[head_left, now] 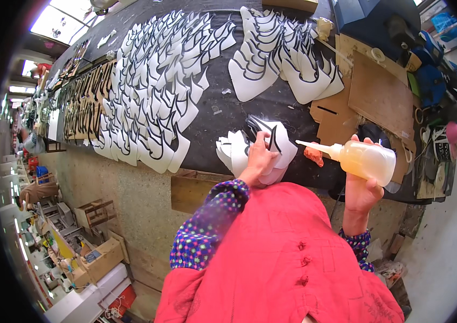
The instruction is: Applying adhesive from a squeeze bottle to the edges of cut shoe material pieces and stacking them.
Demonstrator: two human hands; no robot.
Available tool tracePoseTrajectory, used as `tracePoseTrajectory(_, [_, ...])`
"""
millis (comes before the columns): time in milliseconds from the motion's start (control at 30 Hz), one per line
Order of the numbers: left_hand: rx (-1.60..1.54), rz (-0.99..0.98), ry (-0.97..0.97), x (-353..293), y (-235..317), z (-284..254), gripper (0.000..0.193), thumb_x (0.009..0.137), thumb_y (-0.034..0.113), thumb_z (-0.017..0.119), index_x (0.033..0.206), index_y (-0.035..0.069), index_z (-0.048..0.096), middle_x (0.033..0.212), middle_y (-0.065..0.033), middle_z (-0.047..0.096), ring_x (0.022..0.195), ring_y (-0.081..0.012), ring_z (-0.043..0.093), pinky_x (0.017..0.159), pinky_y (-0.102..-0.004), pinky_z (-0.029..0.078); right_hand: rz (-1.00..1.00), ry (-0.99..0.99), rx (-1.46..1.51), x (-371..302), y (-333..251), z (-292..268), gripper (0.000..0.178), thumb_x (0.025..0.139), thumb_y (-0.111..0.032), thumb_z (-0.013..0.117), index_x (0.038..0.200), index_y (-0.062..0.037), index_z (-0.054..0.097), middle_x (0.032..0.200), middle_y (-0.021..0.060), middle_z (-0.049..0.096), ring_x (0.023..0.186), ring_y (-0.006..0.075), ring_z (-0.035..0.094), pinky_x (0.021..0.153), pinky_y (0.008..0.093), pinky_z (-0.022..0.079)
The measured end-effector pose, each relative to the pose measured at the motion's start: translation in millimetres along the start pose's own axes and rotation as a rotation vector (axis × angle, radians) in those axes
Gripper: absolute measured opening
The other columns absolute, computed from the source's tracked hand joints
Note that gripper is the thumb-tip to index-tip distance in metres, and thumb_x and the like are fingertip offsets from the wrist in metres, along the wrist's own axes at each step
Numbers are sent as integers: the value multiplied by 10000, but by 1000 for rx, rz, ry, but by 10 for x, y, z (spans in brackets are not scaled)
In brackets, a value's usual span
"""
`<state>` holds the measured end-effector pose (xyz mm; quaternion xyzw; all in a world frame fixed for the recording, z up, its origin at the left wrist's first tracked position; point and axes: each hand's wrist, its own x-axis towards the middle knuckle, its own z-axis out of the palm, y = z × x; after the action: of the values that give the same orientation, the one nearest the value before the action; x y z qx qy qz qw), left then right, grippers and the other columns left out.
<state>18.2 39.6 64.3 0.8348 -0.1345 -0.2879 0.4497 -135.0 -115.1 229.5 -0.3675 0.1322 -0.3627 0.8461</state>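
My right hand (362, 192) is wrapped round a squeeze bottle (369, 160) with yellowish liquid in it. The bottle lies tilted in the hand, its long thin white nozzle pointing left toward a bunch of white curved pieces with black edging (287, 144). These look like shoe-upper parts, but I cannot tell for certain. At the near edge of the dark table, my left hand (261, 157) grips this bunch, fingers bent over the black-edged part. The nozzle tip is close to the bunch's right side, apparently not touching it.
Overlapping rows of similar white pieces (153, 97) cover the dark table (215, 126) at left, with another group (255, 59) at the back. An orange-red scrap (313, 156) lies under the nozzle. Cardboard (381, 91), a blue machine (376, 27) and a pink-topped object (456, 132) crowd the right.
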Motion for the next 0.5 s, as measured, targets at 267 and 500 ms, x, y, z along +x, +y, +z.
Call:
tracePoseTrajectory(267, [-631,-97,-571,-540,1053,-980,437,666,16,734,1044,51,517,810,-41,625,726,-109,600,680,-229,463,-220,-123,-119,-26,-52,125,838,621,-396,788,1278,-74,379,1274,89,460,1236,339,378,1074,500,227])
tracePoseTrajectory(500, [-729,-108,-711,-843,1416,-1231,517,593,-43,773,1025,39,502,786,-18,597,723,-94,592,673,-222,466,-309,-366,-113,-3,-117,285,972,537,-513,787,1284,-91,331,1256,43,445,1213,299,404,1064,474,269])
